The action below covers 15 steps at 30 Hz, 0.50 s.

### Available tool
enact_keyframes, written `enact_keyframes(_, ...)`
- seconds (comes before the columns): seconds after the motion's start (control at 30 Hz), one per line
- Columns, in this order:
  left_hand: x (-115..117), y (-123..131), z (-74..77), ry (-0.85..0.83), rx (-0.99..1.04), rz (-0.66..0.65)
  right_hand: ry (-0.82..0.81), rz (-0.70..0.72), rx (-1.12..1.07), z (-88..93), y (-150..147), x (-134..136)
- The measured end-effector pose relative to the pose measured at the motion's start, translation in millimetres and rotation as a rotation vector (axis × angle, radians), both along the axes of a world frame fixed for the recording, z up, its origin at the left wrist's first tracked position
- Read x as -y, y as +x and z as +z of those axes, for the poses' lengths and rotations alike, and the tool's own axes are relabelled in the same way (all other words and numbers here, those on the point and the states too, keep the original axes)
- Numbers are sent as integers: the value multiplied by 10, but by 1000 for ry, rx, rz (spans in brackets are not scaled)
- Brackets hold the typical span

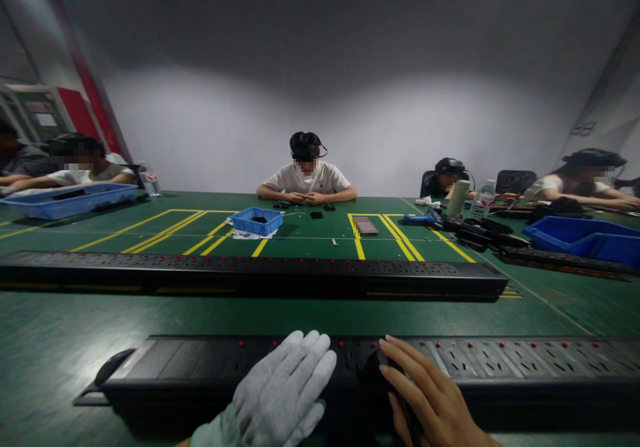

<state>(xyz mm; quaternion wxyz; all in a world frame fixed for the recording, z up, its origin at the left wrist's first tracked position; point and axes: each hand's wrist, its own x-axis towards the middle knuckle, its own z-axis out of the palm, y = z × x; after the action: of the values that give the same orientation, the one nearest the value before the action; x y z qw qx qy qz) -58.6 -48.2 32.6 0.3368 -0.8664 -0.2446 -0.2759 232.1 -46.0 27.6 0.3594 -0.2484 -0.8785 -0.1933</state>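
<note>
A long black power strip (165, 365) with rows of sockets and small red dots lies across the table in front of me. My left hand (285, 390), in a light grey glove, rests on it with the fingers stretched out flat and nothing in them. To its right, my bare right hand (425, 387) curls round a black object (384, 367) that stands over the sockets. Most of that object is hidden by the fingers, so its kind cannot be made out. A second black power strip (250, 277) lies parallel, farther off.
On the green table (300, 315), a small blue bin (257, 221) stands mid-table with dark parts inside. A blue tray (75, 200) is at far left, a blue bin (585, 237) at right. A blue-handled tool (420, 219) lies right of centre. A person (307, 180) sits opposite; others sit at both sides.
</note>
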Motion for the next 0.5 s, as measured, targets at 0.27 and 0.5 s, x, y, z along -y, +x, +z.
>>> enact_keyframes(0.27, 3, -6, -6, -9, -3, 4, -5, 1, 6, -11, -13, -31)
enact_keyframes(0.5, -1, 17, 7, 5, 33, -8, -11, 18, 18, -34, 13, -32)
